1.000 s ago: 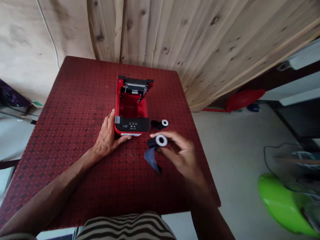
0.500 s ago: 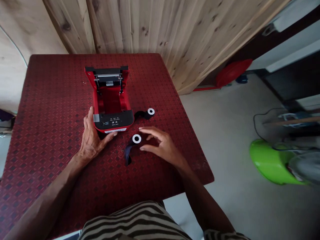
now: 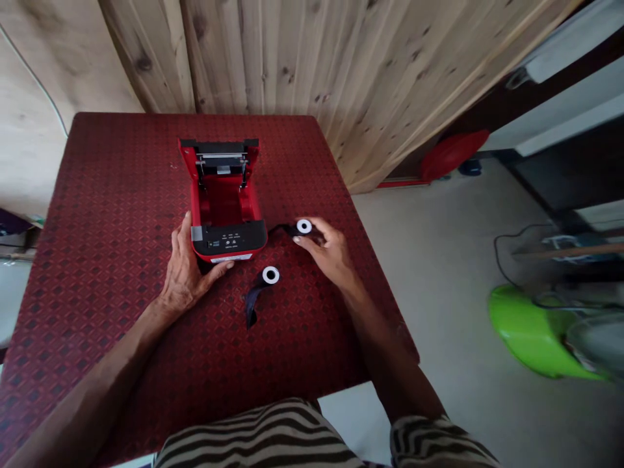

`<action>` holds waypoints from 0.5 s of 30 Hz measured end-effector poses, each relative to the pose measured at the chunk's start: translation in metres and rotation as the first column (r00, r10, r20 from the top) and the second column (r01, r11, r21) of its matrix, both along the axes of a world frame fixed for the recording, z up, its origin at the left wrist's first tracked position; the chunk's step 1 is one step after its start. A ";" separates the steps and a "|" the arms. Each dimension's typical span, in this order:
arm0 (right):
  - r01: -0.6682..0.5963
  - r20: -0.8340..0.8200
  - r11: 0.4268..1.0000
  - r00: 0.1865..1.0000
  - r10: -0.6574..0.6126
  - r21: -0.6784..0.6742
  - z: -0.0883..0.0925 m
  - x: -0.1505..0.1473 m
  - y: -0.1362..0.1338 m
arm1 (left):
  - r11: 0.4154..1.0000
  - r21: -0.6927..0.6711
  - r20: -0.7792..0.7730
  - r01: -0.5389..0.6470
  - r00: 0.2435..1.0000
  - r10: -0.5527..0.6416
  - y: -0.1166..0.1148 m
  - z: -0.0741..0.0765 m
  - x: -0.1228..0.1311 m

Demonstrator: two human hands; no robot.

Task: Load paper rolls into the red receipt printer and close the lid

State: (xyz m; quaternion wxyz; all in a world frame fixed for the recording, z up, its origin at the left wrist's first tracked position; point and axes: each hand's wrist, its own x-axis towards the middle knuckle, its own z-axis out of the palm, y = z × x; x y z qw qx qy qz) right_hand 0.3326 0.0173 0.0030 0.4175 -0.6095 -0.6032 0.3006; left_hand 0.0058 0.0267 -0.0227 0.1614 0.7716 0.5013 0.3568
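Nearest, a loose ribbon roll (image 3: pixel 268 278) lies untouched on the red surface (image 3: pixel 97 214). Beyond it, the right hand (image 3: pixel 329 250) closes its fingers (image 3: pixel 303 241) around a second ribbon roll (image 3: pixel 302 227), white core up. Leftward, the left hand (image 3: pixel 185 273) lies flat against the open red printer (image 3: pixel 224 201).

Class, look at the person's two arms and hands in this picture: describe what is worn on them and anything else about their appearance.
Both forearms are bare. The left hand and right hand wear no gloves; no ring, watch or bracelet shows. A black-and-cream striped sleeve covers the right upper arm at the picture's bottom edge, matching the striped garment below.
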 end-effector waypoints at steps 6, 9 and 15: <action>-0.210 0.045 0.976 0.977 0.208 0.062 0.113 0.009 -0.034 | 1.000 -0.021 0.001 0.008 1.000 -0.008 -0.001 -0.004 0.001; -0.422 0.186 0.902 0.897 0.400 0.095 0.147 -0.011 -0.018 | 1.000 -0.022 0.017 0.005 1.000 -0.005 -0.003 -0.004 0.002; -0.644 0.468 0.764 0.670 0.577 -0.020 0.125 -0.083 0.061 | 1.000 0.001 0.017 0.012 1.000 -0.012 -0.005 -0.008 0.003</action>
